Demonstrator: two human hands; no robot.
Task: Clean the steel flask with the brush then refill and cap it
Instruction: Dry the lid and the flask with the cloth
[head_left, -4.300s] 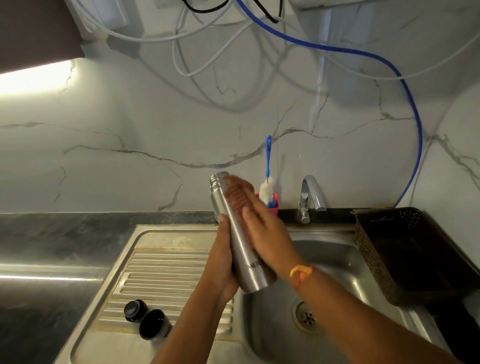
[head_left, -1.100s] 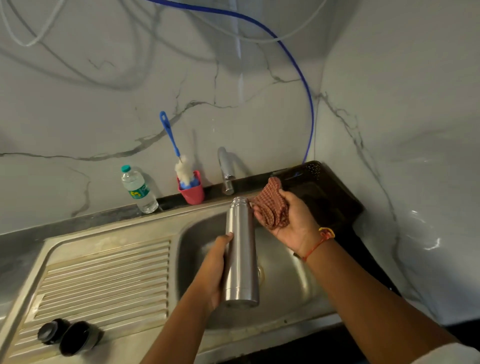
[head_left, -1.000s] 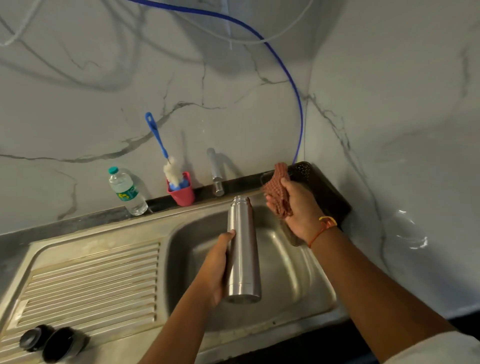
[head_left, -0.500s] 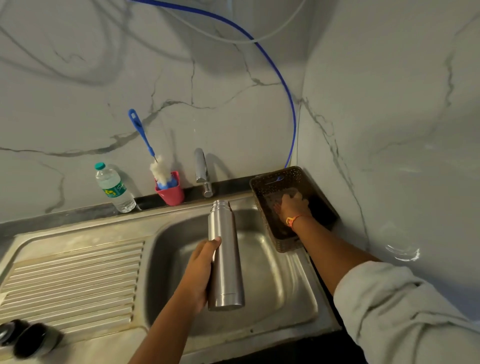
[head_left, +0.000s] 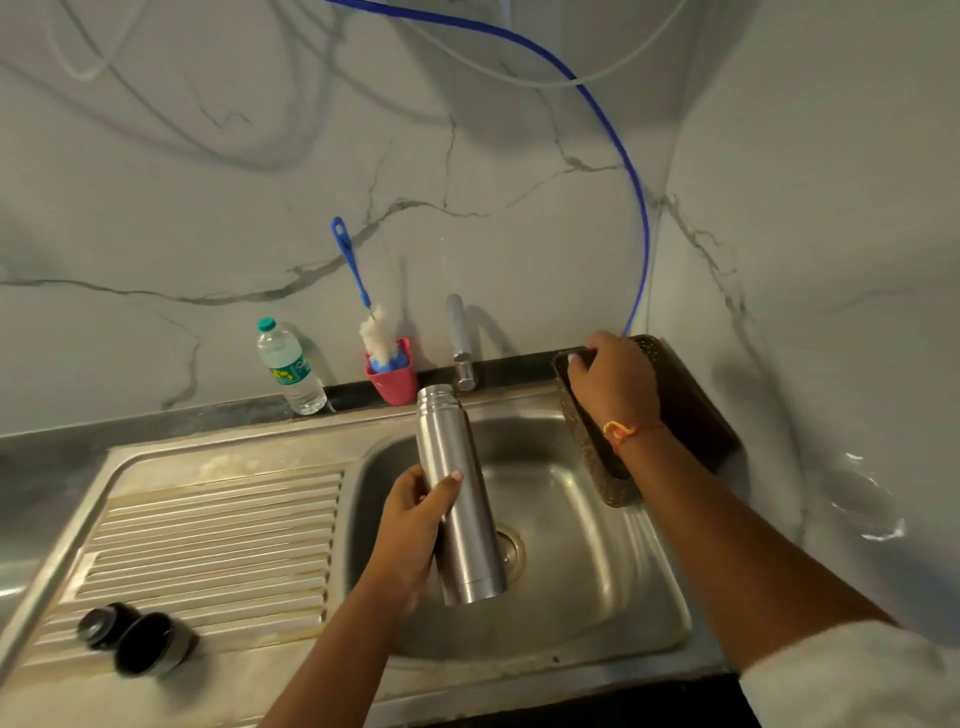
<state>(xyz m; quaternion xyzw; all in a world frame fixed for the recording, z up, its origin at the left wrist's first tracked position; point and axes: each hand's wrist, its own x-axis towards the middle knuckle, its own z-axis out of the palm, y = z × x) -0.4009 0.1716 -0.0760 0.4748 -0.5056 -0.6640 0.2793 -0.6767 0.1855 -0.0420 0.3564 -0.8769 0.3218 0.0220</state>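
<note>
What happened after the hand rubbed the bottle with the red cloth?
The right hand carried the cloth right to the basket and let it go; the cloth is out of sight now, and the fingers curl over the basket's rim. The left hand still holds the flask over the sink. The brush and two caps stayed put.

water bottle (head_left: 289, 364) label blurred, no legible txt
</note>
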